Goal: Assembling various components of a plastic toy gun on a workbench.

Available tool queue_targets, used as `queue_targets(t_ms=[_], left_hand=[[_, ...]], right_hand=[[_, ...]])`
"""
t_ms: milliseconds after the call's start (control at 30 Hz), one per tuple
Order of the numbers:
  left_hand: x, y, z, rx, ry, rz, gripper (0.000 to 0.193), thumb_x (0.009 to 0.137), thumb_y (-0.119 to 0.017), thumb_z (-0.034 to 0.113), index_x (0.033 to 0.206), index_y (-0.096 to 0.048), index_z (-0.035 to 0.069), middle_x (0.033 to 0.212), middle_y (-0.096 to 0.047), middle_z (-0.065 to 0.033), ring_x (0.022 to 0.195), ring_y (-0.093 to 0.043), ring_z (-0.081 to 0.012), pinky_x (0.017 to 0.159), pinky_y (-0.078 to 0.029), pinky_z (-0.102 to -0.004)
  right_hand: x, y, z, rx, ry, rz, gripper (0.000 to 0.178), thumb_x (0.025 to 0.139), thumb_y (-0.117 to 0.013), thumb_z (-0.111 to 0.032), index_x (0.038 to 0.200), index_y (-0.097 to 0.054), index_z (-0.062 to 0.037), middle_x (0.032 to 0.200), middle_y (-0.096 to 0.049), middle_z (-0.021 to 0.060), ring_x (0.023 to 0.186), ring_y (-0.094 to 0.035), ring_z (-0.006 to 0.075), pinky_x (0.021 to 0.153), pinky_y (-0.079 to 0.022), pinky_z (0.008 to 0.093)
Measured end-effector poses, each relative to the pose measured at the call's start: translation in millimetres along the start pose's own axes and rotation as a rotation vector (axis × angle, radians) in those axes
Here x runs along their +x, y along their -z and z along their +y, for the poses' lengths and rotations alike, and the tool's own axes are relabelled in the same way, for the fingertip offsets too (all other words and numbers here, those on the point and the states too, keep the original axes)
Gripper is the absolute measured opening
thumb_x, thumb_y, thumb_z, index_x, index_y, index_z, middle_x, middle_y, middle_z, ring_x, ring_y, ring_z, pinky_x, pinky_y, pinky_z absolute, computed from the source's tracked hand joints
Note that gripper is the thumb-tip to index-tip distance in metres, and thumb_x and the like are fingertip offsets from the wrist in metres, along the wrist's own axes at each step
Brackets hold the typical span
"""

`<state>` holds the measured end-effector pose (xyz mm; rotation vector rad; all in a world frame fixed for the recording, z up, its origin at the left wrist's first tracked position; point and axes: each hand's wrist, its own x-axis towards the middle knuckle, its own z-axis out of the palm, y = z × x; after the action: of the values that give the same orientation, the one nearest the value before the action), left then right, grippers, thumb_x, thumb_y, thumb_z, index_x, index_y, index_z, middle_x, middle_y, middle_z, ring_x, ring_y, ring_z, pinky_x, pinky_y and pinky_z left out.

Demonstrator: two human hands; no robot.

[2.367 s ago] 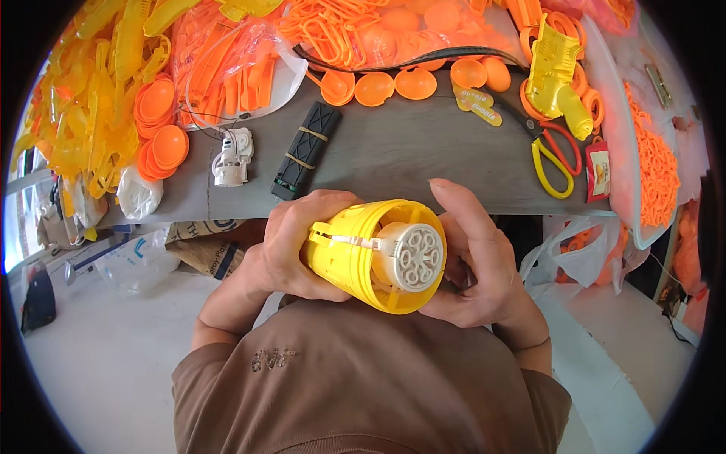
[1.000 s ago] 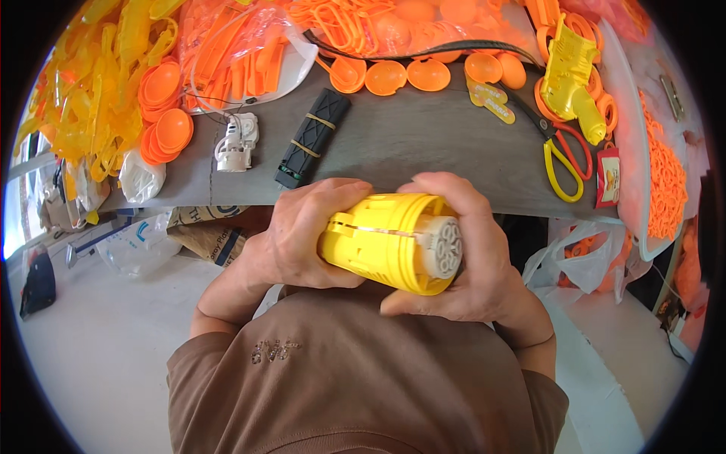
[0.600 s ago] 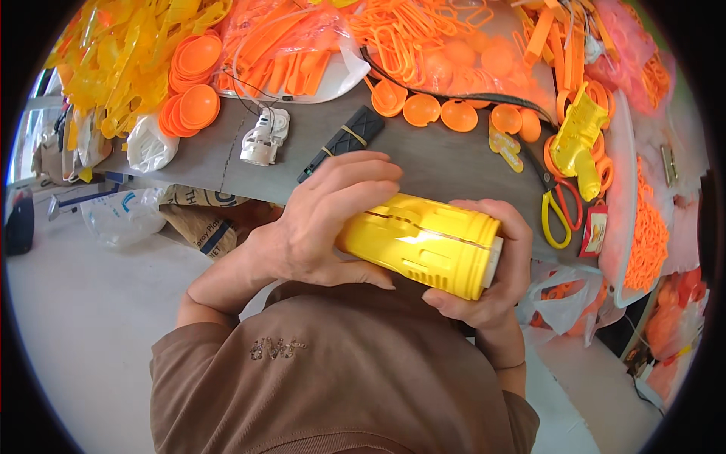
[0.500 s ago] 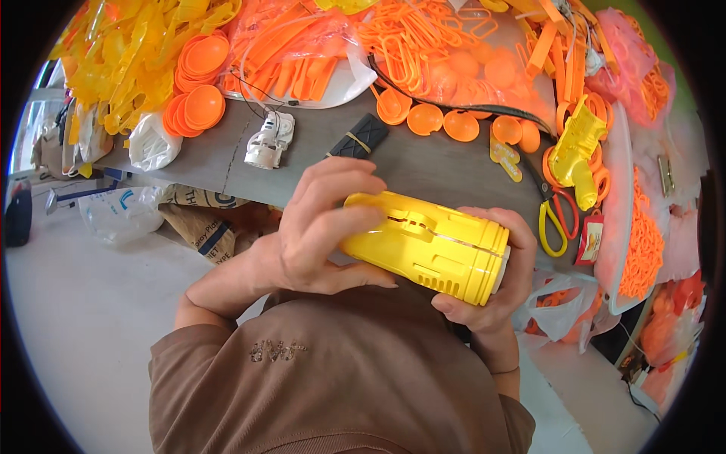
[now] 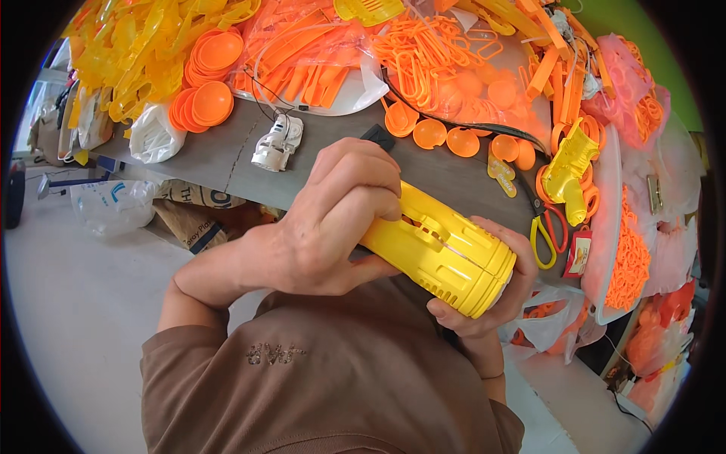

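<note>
At the front edge of the bench (image 5: 204, 163), a yellow plastic casing (image 5: 454, 261) tilts down. The left hand (image 5: 325, 231) holds one end, and the right hand (image 5: 522, 276) hugs its round end.

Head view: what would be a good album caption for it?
Both hands grip a yellow plastic casing at a gray table holding scissors, a white mechanism and orange pieces.

Grey table (image 5: 473, 180): white mechanism (image 5: 278, 144), black block (image 5: 379, 136), orange cups (image 5: 429, 135), scissors (image 5: 538, 207), red packet (image 5: 578, 254).
</note>
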<state>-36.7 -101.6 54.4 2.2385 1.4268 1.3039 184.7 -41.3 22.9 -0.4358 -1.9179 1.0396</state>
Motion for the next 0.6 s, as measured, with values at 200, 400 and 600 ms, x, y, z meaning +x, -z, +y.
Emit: queue_targets(t_ms=[200,400,600], left_hand=[[0,-3,-14,-0.193,-0.052,-0.058,0.063,0.051,-0.085,0.012,0.102,-0.05,-0.001,0.103,-0.051,-0.0164,0.097,-0.053,-0.0349,0.086,-0.043,-0.0432],[-4,-27,-23,-0.238,-0.046,0.275,0.053,0.079,-0.074,0.027,0.113,-0.052,-0.008,0.11,-0.055,-0.0224,0.094,-0.058,-0.0297,0.076,-0.049,-0.0355],[-3,-33,-22,-0.39,0.237,0.318,0.066,0.099,-0.027,0.051,0.09,-0.061,-0.004,0.089,-0.061,-0.0238,0.071,-0.061,-0.0252,0.065,-0.05,-0.0328]], right_hand=[[0,3,5,0.067,-0.027,0.0,0.093,0.061,-0.089,-0.025,0.128,-0.032,0.0019,0.118,-0.05,0.0228,0.104,-0.059,0.0317,0.088,-0.05,0.0406],[9,1,2,0.095,0.019,-0.057,0.092,0.061,-0.089,-0.026,0.128,-0.031,0.0007,0.118,-0.049,0.022,0.105,-0.059,0.0345,0.088,-0.05,0.0427],[8,-9,2,0.058,0.015,0.028,0.094,0.061,-0.089,-0.025,0.13,-0.028,-0.0034,0.121,-0.047,0.0224,0.105,-0.06,0.0355,0.088,-0.051,0.0435]])
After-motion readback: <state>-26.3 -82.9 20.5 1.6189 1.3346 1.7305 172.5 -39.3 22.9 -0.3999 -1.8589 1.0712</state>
